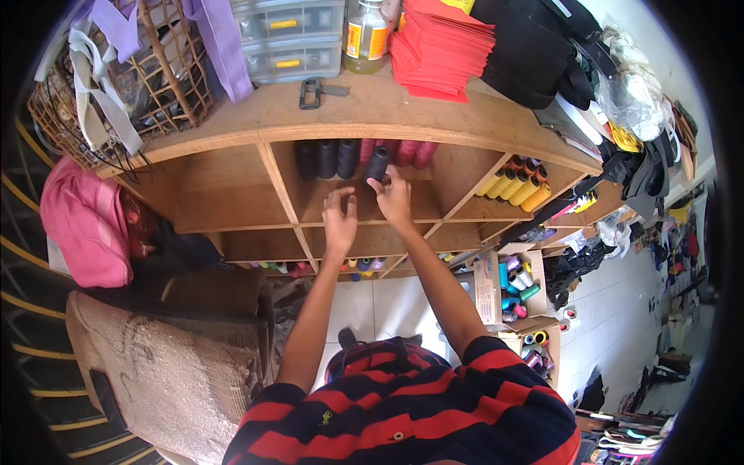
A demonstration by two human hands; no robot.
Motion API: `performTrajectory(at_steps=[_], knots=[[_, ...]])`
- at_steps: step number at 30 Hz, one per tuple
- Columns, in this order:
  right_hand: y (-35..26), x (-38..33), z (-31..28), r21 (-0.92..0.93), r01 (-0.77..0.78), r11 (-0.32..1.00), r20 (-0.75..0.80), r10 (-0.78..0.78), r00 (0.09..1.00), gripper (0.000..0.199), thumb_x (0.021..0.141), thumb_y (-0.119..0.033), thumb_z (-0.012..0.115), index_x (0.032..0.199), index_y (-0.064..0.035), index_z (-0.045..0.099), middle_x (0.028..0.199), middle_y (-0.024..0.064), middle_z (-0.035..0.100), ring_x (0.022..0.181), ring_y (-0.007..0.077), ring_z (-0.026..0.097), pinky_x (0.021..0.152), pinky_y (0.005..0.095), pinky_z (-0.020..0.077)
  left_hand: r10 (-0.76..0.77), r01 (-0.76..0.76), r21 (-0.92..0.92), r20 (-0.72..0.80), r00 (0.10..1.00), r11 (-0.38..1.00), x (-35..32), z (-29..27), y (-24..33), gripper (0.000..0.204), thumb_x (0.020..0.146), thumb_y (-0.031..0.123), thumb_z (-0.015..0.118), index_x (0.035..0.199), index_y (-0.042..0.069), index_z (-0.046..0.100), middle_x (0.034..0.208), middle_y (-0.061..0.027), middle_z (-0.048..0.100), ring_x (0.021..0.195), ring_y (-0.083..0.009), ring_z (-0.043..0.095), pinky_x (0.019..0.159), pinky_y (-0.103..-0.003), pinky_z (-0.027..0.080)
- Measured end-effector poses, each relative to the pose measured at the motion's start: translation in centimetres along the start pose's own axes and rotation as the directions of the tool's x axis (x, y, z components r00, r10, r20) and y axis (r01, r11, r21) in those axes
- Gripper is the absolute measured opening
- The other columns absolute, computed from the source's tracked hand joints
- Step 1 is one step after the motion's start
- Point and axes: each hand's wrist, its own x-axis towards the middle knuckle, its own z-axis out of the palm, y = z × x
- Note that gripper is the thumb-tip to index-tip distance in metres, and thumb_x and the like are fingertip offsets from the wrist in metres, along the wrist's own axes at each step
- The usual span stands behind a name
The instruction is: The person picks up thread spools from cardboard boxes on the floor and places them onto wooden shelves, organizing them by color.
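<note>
- Fingers of the right hand [394, 198] pinch a black thread spool [378, 163] at its lower end, holding it upright at the front of the upper middle compartment of a wooden shelf unit [232, 209].
- Left hand [339, 221] hangs open and empty just beside the right, fingers loosely curled in front of the same compartment's shelf board.
- Behind the held spool stands a row of dark spools [325, 159], and to their right several dark red spools [407, 153].
- Yellow and orange spools [515, 186] lie slanted in the compartment to the right; small mixed spools sit along the lowest shelf.
- Up on the wooden top lie a stack of red cloth [438, 50], a black bundle [527, 58], a plastic drawer box [291, 39], a bottle [366, 35] and a wire basket [132, 85] hung with straps.
- Down on the pale tiled floor [372, 310] stands a cardboard box [488, 287] of coloured spools, near the person's right arm.
- At the left, a pink cloth [85, 225] hangs over a draped brown seat [170, 364].
</note>
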Motion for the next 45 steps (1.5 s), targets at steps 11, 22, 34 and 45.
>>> performTrajectory(at_steps=[11,22,34,45], knots=[[1.1,2.1,3.3,-0.085,0.033,0.996,-0.116,-0.043,0.992,0.041,0.08,-0.014,0.074,0.113,0.0031,0.056,0.09,0.0221,0.065,0.074,0.0371,0.065,0.066,0.0431,0.0503,0.181,-0.189,0.115,0.08,0.98,0.975,-0.4,-0.1,-0.4,0.018,0.083,0.004,0.059,0.1,0.003,0.063,0.099,-0.0151,0.063,0.095,-0.0347,0.055,0.086,-0.042,0.043],[1.3,0.4,1.8,0.066,-0.068,0.996,-0.007,0.069,0.998,0.046,0.077,-0.008,0.074,0.118,-0.0013,0.054,0.108,0.0196,0.063,0.089,0.0357,0.065,0.08,0.0411,0.0523,0.262,-0.269,0.263,0.065,0.963,0.927,-0.4,0.5,-0.4,0.019,0.081,0.002,0.059,0.1,0.002,0.061,0.091,-0.016,0.062,0.09,-0.036,0.055,0.079,-0.045,0.045],[-0.3,1.8,3.0,-0.149,-0.098,0.984,-0.032,0.095,0.995,0.044,0.077,-0.018,0.074,0.114,-0.0017,0.057,0.093,0.0242,0.063,0.088,0.0409,0.061,0.076,0.0457,0.0495,0.131,-0.218,0.624,0.183,0.974,0.75,8.6,-1.0,4.4,0.028,0.087,0.021,0.059,0.114,0.013,0.053,0.075,-0.0202,0.066,0.069,-0.0411,0.064,0.058,-0.049,0.052],[0.2,2.0,4.1,-0.086,-0.004,0.996,0.088,0.012,0.996,0.042,0.074,-0.012,0.074,0.109,0.0031,0.058,0.106,0.0269,0.058,0.097,0.0437,0.057,0.083,0.0485,0.0463,0.166,-0.196,0.404,0.109,0.98,0.893,4.1,-5.6,8.1,0.021,0.085,0.007,0.062,0.103,0.005,0.051,0.086,-0.0193,0.065,0.077,-0.0404,0.063,0.061,-0.047,0.048]])
